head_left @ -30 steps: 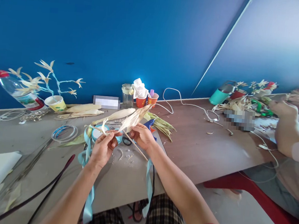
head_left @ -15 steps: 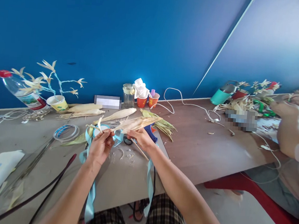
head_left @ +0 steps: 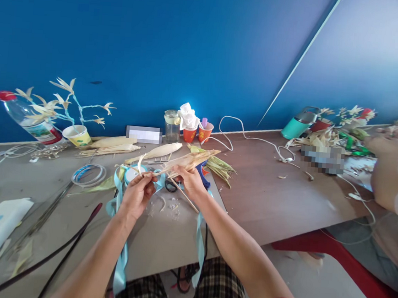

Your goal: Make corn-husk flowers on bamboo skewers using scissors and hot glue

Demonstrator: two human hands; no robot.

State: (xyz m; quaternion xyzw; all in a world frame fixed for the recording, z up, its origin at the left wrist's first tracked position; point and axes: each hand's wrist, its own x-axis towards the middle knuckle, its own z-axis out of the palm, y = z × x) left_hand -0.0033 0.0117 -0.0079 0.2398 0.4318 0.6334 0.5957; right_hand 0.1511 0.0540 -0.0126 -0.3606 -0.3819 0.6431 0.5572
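Here, the left hand (head_left: 138, 193) pinches a husk (head_left: 198, 158) by its narrow end; the right hand (head_left: 190, 183) grips its middle.

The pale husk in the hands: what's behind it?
Behind the held husk: greenish husks, another pale husk and part of a blue tool. The held husk and right hand hide the tool's full shape.
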